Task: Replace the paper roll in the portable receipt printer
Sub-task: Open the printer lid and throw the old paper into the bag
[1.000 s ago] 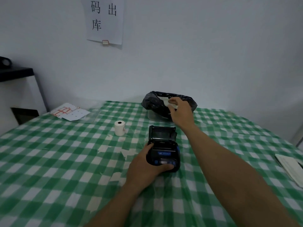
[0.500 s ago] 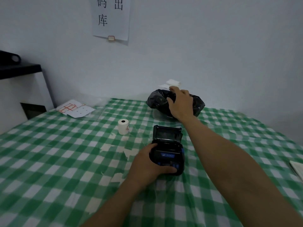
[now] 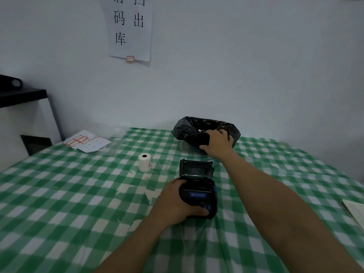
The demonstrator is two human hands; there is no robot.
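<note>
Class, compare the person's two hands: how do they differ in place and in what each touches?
The left hand lies near, wrapped around the printer; the right hand reaches far, resting on the black bag. The left arm bends inward; the right stretches out. Both are bare.

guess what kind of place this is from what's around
Probably a small warehouse or shop back room: the wall notice reads like "scan code, outbound", a portable receipt printer sits lid open, and label sheets lie on the checked tablecloth.
</note>
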